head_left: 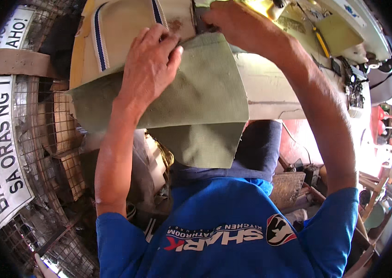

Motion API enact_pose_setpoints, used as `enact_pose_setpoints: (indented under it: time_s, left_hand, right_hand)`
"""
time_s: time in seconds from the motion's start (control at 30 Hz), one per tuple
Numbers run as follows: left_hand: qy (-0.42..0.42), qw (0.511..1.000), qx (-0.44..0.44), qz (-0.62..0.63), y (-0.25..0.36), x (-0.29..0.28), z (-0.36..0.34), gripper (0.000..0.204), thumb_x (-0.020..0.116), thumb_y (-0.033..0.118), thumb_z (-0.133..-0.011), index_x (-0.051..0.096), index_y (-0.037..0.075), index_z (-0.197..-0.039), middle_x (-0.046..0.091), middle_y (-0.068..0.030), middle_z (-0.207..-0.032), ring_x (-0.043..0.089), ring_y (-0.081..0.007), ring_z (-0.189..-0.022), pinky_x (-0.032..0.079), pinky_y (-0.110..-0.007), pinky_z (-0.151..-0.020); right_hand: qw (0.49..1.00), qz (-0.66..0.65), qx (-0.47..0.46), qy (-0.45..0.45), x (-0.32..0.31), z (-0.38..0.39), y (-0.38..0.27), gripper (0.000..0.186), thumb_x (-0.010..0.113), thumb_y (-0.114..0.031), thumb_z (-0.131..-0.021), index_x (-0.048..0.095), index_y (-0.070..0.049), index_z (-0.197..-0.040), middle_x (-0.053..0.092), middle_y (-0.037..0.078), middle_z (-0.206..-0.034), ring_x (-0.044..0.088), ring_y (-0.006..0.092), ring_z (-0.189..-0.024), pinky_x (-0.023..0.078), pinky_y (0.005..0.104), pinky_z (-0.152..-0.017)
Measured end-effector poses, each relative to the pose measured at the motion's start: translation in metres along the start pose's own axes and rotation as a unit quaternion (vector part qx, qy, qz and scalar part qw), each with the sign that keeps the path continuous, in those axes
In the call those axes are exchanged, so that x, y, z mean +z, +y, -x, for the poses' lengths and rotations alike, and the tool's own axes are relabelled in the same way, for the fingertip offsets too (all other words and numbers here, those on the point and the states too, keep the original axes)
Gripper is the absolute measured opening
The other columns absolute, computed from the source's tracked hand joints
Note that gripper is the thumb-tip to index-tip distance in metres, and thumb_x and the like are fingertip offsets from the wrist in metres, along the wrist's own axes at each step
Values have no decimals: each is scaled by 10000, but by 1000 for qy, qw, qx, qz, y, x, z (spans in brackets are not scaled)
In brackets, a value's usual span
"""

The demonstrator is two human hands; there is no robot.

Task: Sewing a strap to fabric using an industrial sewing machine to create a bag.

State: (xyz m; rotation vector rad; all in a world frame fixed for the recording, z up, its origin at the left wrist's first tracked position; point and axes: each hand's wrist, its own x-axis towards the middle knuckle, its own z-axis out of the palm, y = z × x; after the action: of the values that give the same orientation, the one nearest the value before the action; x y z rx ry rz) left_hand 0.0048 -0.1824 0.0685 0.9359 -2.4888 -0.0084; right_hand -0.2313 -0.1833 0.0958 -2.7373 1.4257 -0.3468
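My left hand [152, 67] lies on a sheet of olive-green fabric [200, 83], fingers bent and thumb apart, near its upper edge. The fabric drapes over the front edge of a pale worktop [288, 99], with a lower flap hanging above my lap. Beneath its upper edge lies a cream piece [124, 32] with blue-striped straps [99, 39]. My right hand [221, 16] is at the top, beside the fabric's upper corner and a dark gap or part [195, 14]; its fingers are curled, and what they hold is too hidden to make out.
A yellow-handled tool [321, 41] and dark machine parts [353, 81] lie on the right side of the work surface. Wire mesh [48, 111] with hanging signs [6, 153] borders the left. A board [286, 190] and assorted clutter stand below at the right.
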Motion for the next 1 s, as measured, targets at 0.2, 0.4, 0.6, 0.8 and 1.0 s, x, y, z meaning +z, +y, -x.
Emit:
enact_pose_setpoints:
  time_s: [0.2, 0.4, 0.6, 0.8, 1.0]
  left_hand:
    - [33, 999, 28, 19, -7, 7, -8, 162, 660, 65, -845, 682, 29, -1001, 594, -103, -1044, 581, -299, -952, 487, -415, -877]
    - [-46, 995, -11, 86, -1, 0, -17, 317, 602, -42, -781, 652, 9, -1089, 625, -204, -1066, 594, -363, -1067, 494, -411, -932]
    - [-19, 990, 71, 119, -7, 3, -30, 265, 556, -59, -760, 668, -8, -996, 639, -195, -1041, 605, -374, -1023, 498, -441, -888]
    - [-50, 990, 57, 117, -13, 4, -29, 274, 565, -9, -771, 657, -15, -1029, 654, -200, -1016, 620, -379, -994, 506, -451, -894]
    - [-72, 994, 66, 54, -1, -7, -31, 271, 547, 12, -797, 655, -4, -1045, 646, -193, -1046, 627, -365, -992, 514, -431, -892]
  right_hand:
    - [999, 7, 45, -26, -1, -9, 0, 139, 588, -45, -785, 702, -9, -857, 679, 230, -828, 676, 391, -857, 526, 468, -765]
    - [999, 9, 34, -16, -3, -16, -4, 133, 610, -65, -796, 711, -18, -869, 688, 217, -858, 678, 389, -864, 532, 462, -767]
    - [998, 26, 16, -59, -8, -22, -1, 166, 654, -81, -789, 736, -55, -931, 697, 210, -883, 678, 377, -882, 530, 462, -777]
    - [999, 12, -18, -43, -5, -20, 4, 207, 676, -76, -774, 746, -66, -969, 702, 201, -877, 681, 373, -885, 530, 458, -782]
    - [998, 54, -11, -24, -5, -13, -4, 170, 618, -47, -780, 731, -38, -907, 702, 210, -877, 685, 368, -878, 537, 438, -772]
